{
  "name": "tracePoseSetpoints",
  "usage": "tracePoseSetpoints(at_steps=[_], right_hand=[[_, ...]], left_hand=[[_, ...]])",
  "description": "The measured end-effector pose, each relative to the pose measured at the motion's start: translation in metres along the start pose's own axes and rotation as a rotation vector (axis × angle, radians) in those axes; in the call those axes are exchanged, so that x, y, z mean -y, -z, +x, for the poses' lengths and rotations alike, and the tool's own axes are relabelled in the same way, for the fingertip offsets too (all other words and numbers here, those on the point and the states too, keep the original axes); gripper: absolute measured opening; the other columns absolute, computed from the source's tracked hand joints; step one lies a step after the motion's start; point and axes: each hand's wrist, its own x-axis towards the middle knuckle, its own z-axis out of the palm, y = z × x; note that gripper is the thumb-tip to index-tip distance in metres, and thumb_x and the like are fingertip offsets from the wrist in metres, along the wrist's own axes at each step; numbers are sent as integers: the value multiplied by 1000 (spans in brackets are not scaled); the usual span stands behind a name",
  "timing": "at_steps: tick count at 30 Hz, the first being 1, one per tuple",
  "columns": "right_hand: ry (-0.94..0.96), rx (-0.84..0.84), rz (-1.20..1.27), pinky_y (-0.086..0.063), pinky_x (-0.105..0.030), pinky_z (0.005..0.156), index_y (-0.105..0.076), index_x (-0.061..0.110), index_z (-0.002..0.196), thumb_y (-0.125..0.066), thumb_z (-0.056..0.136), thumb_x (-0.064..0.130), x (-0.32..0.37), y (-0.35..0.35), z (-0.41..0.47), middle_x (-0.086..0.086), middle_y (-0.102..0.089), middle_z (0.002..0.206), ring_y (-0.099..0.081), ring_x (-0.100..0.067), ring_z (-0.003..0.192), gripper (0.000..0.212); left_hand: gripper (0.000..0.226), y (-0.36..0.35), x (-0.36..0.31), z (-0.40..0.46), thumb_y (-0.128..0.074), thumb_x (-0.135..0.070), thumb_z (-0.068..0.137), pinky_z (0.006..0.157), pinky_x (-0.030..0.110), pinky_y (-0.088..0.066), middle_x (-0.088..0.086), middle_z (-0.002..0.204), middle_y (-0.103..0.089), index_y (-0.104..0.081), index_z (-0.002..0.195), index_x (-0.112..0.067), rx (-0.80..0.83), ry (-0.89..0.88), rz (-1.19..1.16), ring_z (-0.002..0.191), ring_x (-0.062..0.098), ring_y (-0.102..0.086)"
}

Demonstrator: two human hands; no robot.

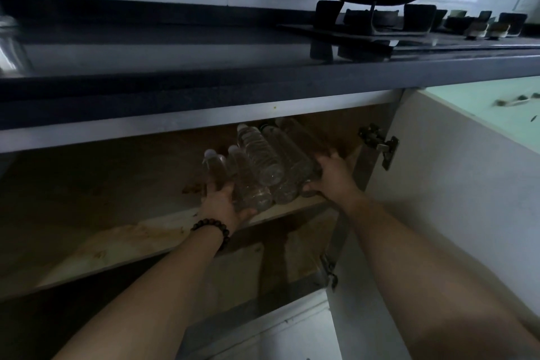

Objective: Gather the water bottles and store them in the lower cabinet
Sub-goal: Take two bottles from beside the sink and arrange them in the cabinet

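My left hand (222,204) and right hand (330,175) clamp the bundle of water bottles (260,166) lying on the cabinet shelf (152,234); smooth, round, probably heavy if full, so squeeze from both flanks, low.

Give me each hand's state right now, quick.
Left hand: closed on the left side of the bottles.
Right hand: closed on the right side of the same bottles, over the shelf.
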Motion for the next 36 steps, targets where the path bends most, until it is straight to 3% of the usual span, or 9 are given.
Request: tracePoseSetpoints(at_steps=[5,8,12,16,18,22,32,36], right_hand=[[26,-100,2,-30,-45,112,-53,22,132,-82,68,29,-4,-5,-9,-9,-38,140,-32,-35,130,71],[32,-115,-55,-32,-46,111,-48,23,135,-80,71,34,-4,-10,-12,-8,-35,142,-33,-36,130,73],[63,-72,-85,-15,-50,118,-16,35,149,-76,70,52,7,-4,-18,-5,-10,157,-9,-36,143,100],[317,-10,-226,0,-57,116,5,46,147,-71,71,56,53,-2,-25,3,12,160,8,-31,145,108],[409,44,-351,1,-63,114,-4,44,149,-69,75,52,69,-12,-24,4,3,161,3,-33,146,99],[384,11,-383,-5,-63,114,-23,40,147,-63,84,41,74,-22,-28,3,-28,155,-25,-31,141,74],[399,-89,-376,-10,-62,114,-35,36,141,-58,87,39,74,-28,-31,1,-34,150,-28,-30,139,59],[411,-103,-365,-4,-62,114,-29,38,144,-56,88,40,69,-31,-33,3,-30,153,-25,-30,141,62]], left_hand=[[84,-3,3,3,-76,-55,70,115,48,-30,4,161,2,-37,142,-38,-11,-8,-3,144,37,-18],[86,-4,3,3,-76,-56,70,113,50,-32,5,161,3,-32,143,-42,5,7,4,144,39,-18],[92,-6,6,6,-76,-58,68,116,50,-27,4,161,9,-27,145,-44,0,-3,-8,146,39,-10],[104,-5,8,6,-71,-65,67,120,51,-12,7,160,21,-13,151,-41,-33,-71,36,146,35,13],[110,-3,9,7,-67,-70,66,120,50,-9,7,159,22,-6,152,-39,-31,-101,23,146,35,16],[110,-5,14,14,-58,-78,61,120,52,-10,6,160,20,-6,151,-43,-15,-127,65,146,34,17],[111,-5,13,15,-52,-82,61,119,55,-9,7,161,19,-7,152,-37,-5,-130,125,145,33,22],[114,5,3,2,-65,-68,72,117,56,-10,4,159,24,10,152,-35,-28,-101,191,147,31,17]])
